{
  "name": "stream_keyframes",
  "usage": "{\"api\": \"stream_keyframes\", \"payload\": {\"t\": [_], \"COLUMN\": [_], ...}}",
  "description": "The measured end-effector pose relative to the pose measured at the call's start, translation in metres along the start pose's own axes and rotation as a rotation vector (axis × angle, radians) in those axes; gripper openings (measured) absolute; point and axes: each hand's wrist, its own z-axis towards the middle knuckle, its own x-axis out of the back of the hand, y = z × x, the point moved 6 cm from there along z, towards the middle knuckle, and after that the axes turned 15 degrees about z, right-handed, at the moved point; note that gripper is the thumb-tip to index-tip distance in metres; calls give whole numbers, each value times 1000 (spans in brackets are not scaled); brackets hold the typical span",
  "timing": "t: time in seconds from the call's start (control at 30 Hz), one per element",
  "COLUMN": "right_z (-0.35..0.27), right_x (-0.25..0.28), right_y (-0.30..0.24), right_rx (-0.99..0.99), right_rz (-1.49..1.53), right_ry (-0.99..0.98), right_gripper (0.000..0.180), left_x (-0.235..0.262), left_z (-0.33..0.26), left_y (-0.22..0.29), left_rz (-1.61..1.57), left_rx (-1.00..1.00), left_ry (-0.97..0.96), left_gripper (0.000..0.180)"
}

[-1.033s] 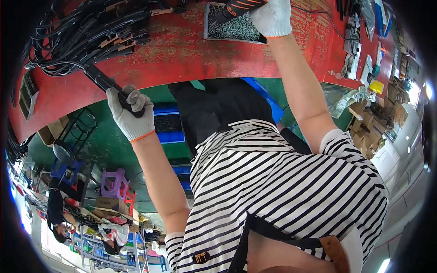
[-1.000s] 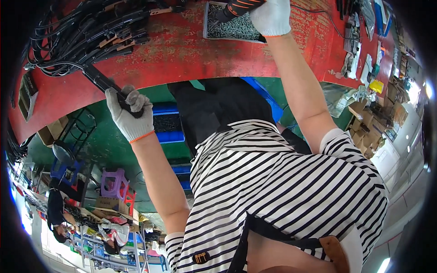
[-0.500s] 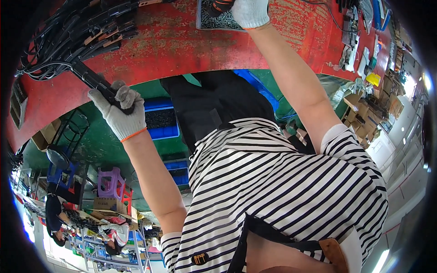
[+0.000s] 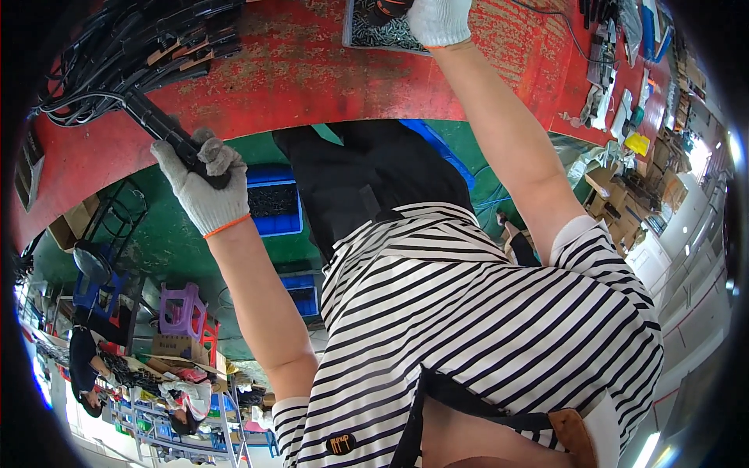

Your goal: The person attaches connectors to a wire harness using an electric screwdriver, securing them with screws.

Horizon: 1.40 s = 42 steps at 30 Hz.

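Observation:
My left hand [image 4: 204,183], in a pale knitted glove, is closed around one end of a long black corded appliance [image 4: 160,129] that looks like a hair straightener. It slants over the near edge of the red table [image 4: 312,93], its cord end toward the pile. At the top edge, my gloved right hand [image 4: 441,22] is closed on a black-and-orange power tool [image 4: 390,9], only partly in view. Beneath the tool is a tray [image 4: 348,35] of small metal screws [image 4: 390,37]. The right fingertips are mostly cut off by the frame.
Similar black corded appliances [image 4: 148,47] lie piled at the table's far left. A thin cable [image 4: 566,27] and assorted parts [image 4: 605,70] are on the right. Under the table edge stands a blue bin [image 4: 277,226]. A purple stool [image 4: 181,308] and co-workers [image 4: 86,359] appear lower left.
My right hand and the power tool have shifted slightly right in the view, along with the screw tray. The left hand still grips the straightener, nearly in place.

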Motion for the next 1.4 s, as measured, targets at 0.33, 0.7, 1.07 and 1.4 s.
{"api": "stream_keyframes", "payload": {"t": [0.33, 0.7, 1.07, 1.4], "right_z": [-9, -35, -54, -54], "right_x": [-47, -169, -242, -252], "right_y": [-38, -77, -30, -21], "right_rx": [-130, 22, -122, -198], "right_rz": [753, 321, 389, 377], "right_ry": [129, -1, -36, 30], "right_gripper": [20, 28, 30, 30], "left_x": [-4, -12, -10, -21], "left_z": [2, -13, -14, -21], "left_y": [2, 0, 11, 20], "left_rz": [-69, -97, -154, -147], "left_rx": [30, 181, 134, 171], "left_ry": [-21, 46, -3, -3], "left_gripper": [38, 54, 54, 59]}}
